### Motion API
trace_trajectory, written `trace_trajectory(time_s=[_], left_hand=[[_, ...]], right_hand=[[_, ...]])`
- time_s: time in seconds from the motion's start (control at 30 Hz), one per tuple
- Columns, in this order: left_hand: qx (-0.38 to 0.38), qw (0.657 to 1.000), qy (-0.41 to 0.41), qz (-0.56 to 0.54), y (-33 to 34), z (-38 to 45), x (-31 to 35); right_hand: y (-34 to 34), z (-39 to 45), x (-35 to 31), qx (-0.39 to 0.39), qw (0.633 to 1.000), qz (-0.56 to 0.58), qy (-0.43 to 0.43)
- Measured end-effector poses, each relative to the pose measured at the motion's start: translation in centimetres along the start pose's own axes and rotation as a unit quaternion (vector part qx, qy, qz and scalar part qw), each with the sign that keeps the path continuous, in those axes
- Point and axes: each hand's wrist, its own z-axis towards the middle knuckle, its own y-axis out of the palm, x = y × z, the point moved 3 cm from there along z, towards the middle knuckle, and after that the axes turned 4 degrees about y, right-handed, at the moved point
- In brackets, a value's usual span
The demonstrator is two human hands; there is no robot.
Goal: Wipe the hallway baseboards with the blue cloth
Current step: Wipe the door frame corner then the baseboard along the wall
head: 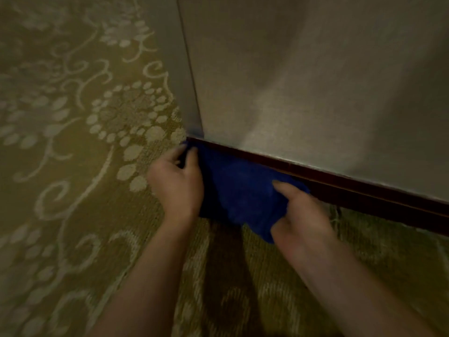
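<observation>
A blue cloth (239,188) is being held by both hands at the centre of the frame, spread against the dark reddish-brown baseboard (364,190) that is running from the middle of the frame down toward the right edge. The cloth's left end is being gripped by the left hand (176,183), its fingers curled over the cloth's edge right at the wall corner where the baseboard is starting. The cloth's lower right portion is being gripped by the right hand (300,215), with the fingers bunched into the fabric and one finger being laid along the top of it, just beside the baseboard. A pale wall (303,81) is being shown across the upper right of the frame. An olive carpet (73,142) with a light floral scroll pattern is being seen across the left and bottom, under both forearms.
</observation>
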Motion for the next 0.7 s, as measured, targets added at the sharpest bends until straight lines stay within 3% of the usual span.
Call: trace_trajectory(time_s=[0.07, 0.13, 0.23, 0.33, 0.43, 0.57, 0.7], left_hand=[[0.033, 0.999, -0.039, -0.002, -0.7, 1.5, -0.5], [0.031, 0.999, -0.021, 0.01, -0.4, 1.0, -0.1], [-0.062, 0.998, -0.006, -0.004, 0.0, -1.6, 0.2], [-0.091, 0.984, -0.117, -0.101, -2.6, -1.7, -0.9], [-0.11, 0.967, -0.198, -0.116, -7.5, -0.5, -1.4], [-0.1, 0.928, -0.327, -0.151, -15.4, 2.7, -0.2], [-0.074, 0.861, -0.424, -0.27, -22.9, 7.1, 3.4]], right_hand=[[1.7, -0.2, 0.8, -0.034, 0.998, -0.045, 0.008], [3.0, -0.1, 1.3, -0.021, 0.998, -0.063, -0.007], [3.1, -0.6, 1.1, 0.021, 0.997, -0.06, -0.044], [2.7, -2.3, 1.2, 0.035, 0.993, -0.107, -0.044], [5.3, -4.7, 1.7, 0.017, 0.974, -0.222, -0.048], [13.7, -9.3, 3.0, -0.016, 0.916, -0.399, -0.017], [23.5, -14.0, 3.9, -0.083, 0.891, -0.447, 0.003]])
